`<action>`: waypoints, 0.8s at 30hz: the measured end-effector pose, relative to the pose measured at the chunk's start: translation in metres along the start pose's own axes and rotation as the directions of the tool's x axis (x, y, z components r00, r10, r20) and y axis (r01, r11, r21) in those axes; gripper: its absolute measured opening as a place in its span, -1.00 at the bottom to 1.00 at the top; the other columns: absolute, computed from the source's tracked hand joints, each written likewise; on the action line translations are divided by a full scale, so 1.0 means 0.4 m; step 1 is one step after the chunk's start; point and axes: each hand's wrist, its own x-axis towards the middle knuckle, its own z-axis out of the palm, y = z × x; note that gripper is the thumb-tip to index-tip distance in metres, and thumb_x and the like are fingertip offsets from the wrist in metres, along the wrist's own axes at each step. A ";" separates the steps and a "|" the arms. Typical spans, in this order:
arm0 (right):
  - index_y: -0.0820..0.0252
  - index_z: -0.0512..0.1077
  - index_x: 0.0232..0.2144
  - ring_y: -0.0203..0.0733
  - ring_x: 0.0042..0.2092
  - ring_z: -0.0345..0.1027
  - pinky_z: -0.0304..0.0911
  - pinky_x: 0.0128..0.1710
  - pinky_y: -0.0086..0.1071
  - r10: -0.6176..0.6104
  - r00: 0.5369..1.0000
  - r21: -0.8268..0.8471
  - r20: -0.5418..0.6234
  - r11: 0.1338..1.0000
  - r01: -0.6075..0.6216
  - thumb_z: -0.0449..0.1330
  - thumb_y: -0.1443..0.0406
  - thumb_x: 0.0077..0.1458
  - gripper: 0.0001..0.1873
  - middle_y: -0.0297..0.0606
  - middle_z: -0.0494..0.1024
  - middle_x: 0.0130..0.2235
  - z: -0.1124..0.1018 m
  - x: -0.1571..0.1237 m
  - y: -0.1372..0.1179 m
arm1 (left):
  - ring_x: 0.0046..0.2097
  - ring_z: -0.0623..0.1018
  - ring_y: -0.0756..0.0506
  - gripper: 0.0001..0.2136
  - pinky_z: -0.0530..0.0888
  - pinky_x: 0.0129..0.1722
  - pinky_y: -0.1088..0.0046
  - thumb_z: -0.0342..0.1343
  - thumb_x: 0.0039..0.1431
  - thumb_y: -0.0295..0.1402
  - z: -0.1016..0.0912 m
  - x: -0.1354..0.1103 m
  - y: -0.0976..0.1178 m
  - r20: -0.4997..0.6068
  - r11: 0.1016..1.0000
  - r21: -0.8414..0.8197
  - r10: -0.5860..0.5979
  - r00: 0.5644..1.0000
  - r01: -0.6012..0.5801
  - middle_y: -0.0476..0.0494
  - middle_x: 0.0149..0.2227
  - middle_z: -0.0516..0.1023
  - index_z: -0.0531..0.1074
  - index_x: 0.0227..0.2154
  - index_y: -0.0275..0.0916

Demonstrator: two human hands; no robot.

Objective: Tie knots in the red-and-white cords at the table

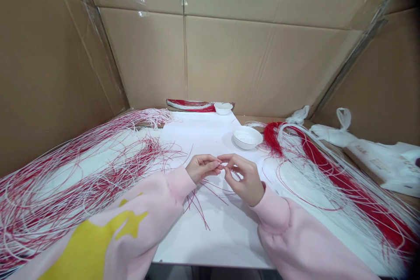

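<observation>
Lettering on the white bag (pixel 374 153) looks illegible.

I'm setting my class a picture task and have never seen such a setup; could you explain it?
No machine here: just a person's bare left hand and right hand, in pink sleeves, seen from a head-worn camera looking forward and down.

On the white surface lie red-and-white strands to the left and a red bundle to the right, with a near bowl and a far bowl beyond.

The left hand's grip is on a tiny reddish piece, perhaps a strand; whether the right hand holds it too is unclear.
</observation>
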 end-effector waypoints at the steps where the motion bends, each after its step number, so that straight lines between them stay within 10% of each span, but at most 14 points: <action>1: 0.17 0.19 -0.58 -0.23 -0.25 0.34 0.29 -0.45 -0.45 0.000 1.000 -0.001 -0.001 1.000 0.000 0.01 0.48 -0.13 -0.86 -0.18 0.45 -0.25 0.000 0.000 0.000 | -0.55 0.46 0.08 -0.70 0.41 -0.44 0.56 0.30 -0.40 -0.33 0.000 0.000 0.000 0.000 1.000 -0.001 0.001 1.000 -0.001 -0.06 -0.57 0.50 0.44 -0.53 -0.38; 24: 0.17 0.19 -0.59 -0.22 -0.25 0.34 0.28 -0.46 -0.45 -0.004 1.000 -0.002 -0.006 1.000 0.004 0.01 0.48 -0.13 -0.86 -0.18 0.45 -0.25 0.000 0.000 0.001 | -0.53 0.46 0.07 -0.71 0.42 -0.42 0.56 0.29 -0.36 -0.33 -0.007 0.002 -0.010 0.001 1.000 -0.019 -0.008 1.000 0.008 -0.07 -0.55 0.51 0.44 -0.50 -0.38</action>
